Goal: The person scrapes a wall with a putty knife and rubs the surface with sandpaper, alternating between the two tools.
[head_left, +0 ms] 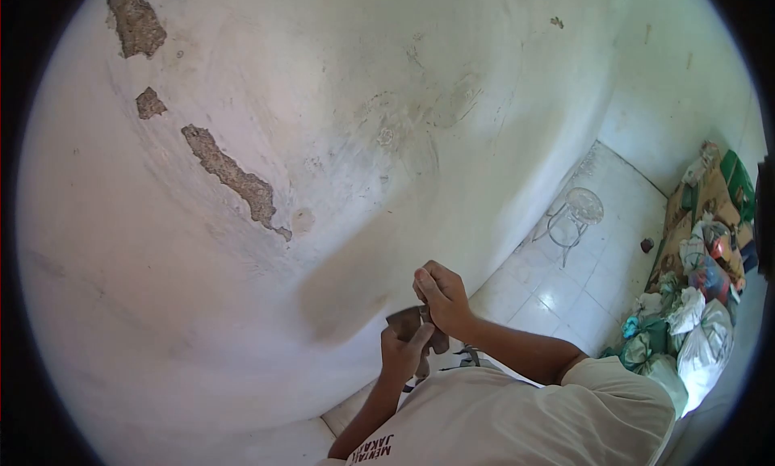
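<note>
Since the brown sheet (406,319) appears light, pliable and easily creased, take it by its edges: your left hand (402,351) pinches below, and your right hand (442,295) has its grip pressed on top.

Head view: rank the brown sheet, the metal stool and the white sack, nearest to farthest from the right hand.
1. Brown sheet, gripped by the right hand.
2. Metal stool, to the right on the tiles.
3. White sack, far right, in the pile.
</note>
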The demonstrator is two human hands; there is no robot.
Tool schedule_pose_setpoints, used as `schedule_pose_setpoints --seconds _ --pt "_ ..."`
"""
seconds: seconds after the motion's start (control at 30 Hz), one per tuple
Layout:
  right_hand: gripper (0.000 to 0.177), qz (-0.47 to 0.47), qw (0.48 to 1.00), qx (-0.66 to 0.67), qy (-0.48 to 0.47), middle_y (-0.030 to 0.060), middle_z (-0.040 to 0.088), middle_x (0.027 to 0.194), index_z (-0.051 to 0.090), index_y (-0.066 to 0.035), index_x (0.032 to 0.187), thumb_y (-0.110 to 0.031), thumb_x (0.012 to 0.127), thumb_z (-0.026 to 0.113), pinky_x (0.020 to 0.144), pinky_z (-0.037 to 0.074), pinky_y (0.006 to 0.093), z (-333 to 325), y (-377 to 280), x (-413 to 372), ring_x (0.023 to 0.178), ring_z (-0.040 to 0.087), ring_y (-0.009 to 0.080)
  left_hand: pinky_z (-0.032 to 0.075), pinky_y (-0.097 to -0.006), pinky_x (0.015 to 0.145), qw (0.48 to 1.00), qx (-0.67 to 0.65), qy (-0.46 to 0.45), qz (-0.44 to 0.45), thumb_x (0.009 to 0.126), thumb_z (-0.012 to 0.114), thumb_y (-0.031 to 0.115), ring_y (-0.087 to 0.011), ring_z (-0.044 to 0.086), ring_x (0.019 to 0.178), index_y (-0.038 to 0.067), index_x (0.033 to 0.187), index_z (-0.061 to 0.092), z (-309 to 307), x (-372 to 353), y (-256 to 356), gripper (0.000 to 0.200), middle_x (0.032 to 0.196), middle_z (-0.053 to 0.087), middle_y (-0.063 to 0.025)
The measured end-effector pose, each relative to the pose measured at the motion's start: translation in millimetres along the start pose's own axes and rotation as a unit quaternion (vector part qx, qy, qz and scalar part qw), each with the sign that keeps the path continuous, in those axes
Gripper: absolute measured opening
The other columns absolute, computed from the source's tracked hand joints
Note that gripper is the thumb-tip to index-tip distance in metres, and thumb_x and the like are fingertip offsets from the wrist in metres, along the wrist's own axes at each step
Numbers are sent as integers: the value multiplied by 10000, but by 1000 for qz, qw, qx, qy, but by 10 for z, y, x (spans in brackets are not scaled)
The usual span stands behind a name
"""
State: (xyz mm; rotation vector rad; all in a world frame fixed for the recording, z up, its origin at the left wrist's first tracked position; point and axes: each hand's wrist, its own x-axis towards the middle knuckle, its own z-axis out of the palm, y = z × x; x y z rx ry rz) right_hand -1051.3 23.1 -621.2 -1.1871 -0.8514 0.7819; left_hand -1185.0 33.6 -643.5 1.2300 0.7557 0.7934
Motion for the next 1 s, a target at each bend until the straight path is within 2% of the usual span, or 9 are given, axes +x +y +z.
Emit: schedule_pose_setpoints --seconds 0.1,0.2,0.3,0.43,0.53,0.63,0.73,0.93,1.0 --pt "283 -31 998 52 13 25 521 688 542 -30 811 -260 976 528 608 413 271 133 104 -184 656 461 97 418 -233 461 1000 1 -15 -1 881 674 116 -81 522 519 2 958 639 -163 -137 -45 143 709 606 -14" --pt "239 -82 993 -88 2 41 538 794 541 -49 878 -272 963 550 693 431 287 272 45 -415 735 503 131 432 -231 480 997 -61 27 -28 905 647 151 -84 543 563 11 952 641 -374 -193 -138 148 741 614 -15" --pt "258 -335 874 -350 25 103 570 916 573 -46 930 -295 898 636 739 458 341 334 -79 -652 816 561 215 450 -232 529 986 -145 76 -30 929 610 178 -88 568 655 15 971 635 -554 -189 -155 170 806 621 -27" --pt "348 -83 940 -321 -84 139 567 969 558 -40 1019 -285 832 719 752 471 393 483 -99 -916 872 567 283 476 -230 610 981 -169 90 -10 947 563 165 -110 595 766 -1 1034 604 -675 -263 -79 192 880 621 -47" --pt "318 -103 961 -255 -33 131 561 956 525 -35 987 -246 840 713 714 480 372 549 43 -893 845 574 238 481 -244 564 994 -99 31 32 950 555 155 -120 591 666 -15 1045 598 -795 -295 -200 199 870 626 -61" --pt "264 -39 986 -80 -143 117 555 938 473 -26 897 -185 865 682 672 479 324 462 49 -776 804 555 172 467 -251 502 996 -86 -23 23 957 529 125 -114 553 545 -26 1058 595 -765 -400 -25 193 868 639 -85" --pt "235 -46 968 -164 -186 92 542 890 425 -37 831 -120 894 636 622 454 287 385 -2 -768 739 507 136 447 -240 461 997 -47 -44 45 964 493 97 -99 520 484 -40 1084 592 -824 -393 -81 208 945 677 -140" --pt "170 63 983 31 -167 54 507 810 421 -53 952 -123 944 575 576 410 281 159 71 -720 663 458 128 439 -217 440 998 10 -27 62 953 491 76 -90 526 484 -57 1149 596 -1011 -338 191 259 1120 663 -202" --pt "159 31 989 -32 -139 75 562 876 422 -32 953 -139 956 539 643 443 279 62 18 -622 735 489 125 441 -204 452 998 8 -18 63 956 493 90 -97 541 486 -16 1192 595 -1153 -264 161 278 1125 666 -189"
